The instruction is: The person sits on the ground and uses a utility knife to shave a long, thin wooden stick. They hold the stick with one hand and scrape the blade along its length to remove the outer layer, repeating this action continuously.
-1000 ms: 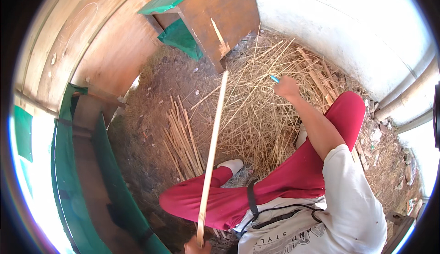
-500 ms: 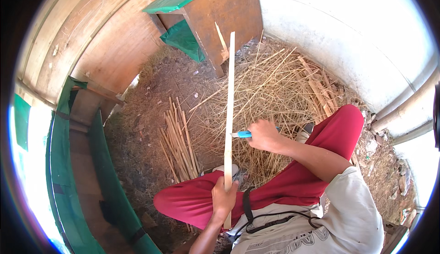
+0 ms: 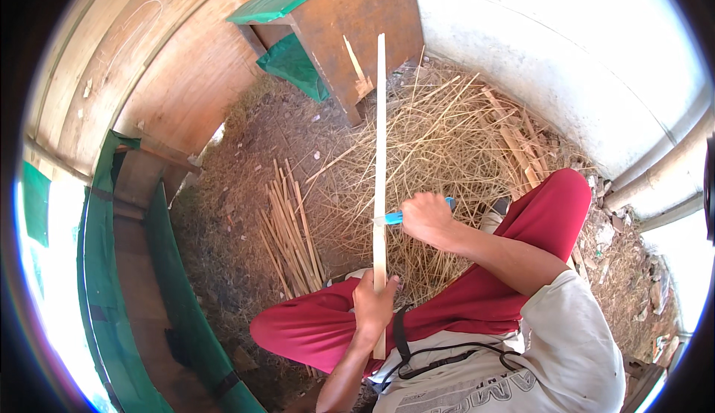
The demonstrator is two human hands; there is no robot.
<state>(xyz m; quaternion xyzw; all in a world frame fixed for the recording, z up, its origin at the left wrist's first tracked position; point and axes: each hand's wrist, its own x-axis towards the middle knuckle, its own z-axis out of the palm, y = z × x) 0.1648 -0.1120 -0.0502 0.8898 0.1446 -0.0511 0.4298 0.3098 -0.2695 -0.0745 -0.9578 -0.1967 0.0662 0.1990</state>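
- left hand (image 3: pixel 375 301) clamped round the lower end of the strip (image 3: pixel 380 152); strip runs up and away from my lap, over the straw (image 3: pixel 447 137)
- right hand (image 3: pixel 426 218) fisted on the blue-handled knife (image 3: pixel 396 217); blade meets the strip's right edge just above the left hand
- judgement: keep blade angle shallow, or it digs in and splits the strip
- push away from the body; left fingers stay below the blade line, clear of the red-trousered knee (image 3: pixel 558 197)
- lock the left wrist so the strip doesn't flex
- finished sticks (image 3: pixel 287 227) lie to my left
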